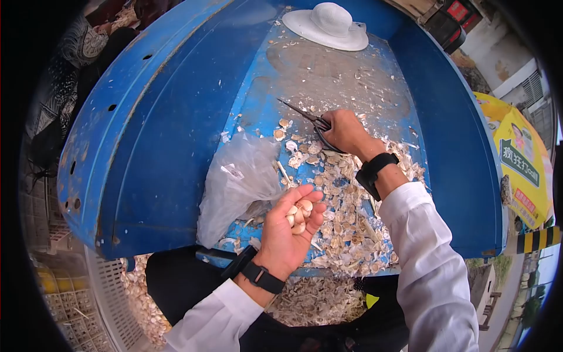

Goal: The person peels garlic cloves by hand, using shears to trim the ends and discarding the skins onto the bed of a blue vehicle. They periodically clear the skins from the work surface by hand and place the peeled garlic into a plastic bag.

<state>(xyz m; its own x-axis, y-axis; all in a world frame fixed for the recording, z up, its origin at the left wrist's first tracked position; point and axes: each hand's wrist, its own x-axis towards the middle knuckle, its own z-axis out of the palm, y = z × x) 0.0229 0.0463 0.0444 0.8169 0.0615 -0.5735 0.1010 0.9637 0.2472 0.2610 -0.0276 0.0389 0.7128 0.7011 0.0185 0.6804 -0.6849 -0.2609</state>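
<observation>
Several pale garlic cloves (299, 216) rest in the palm of my left hand (288, 233), whose fingers curl up around them. My right hand (347, 134) is closed around the handles of dark scissors (314, 119), with the blades pointing up and to the left, away from me. Below that hand, garlic skins and root ends (346, 211) are strewn over the blue metal bed (249, 97). A translucent plastic bag (234, 176) slumps just left of my left hand; I cannot make out what it holds.
A white hat (331, 26) lies at the far end of the bed. Blue side walls (170, 135) rise on both sides. At lower left a white crate (114, 293) stands beside heaped garlic (143, 293). A yellow printed umbrella (519, 158) is outside on the right.
</observation>
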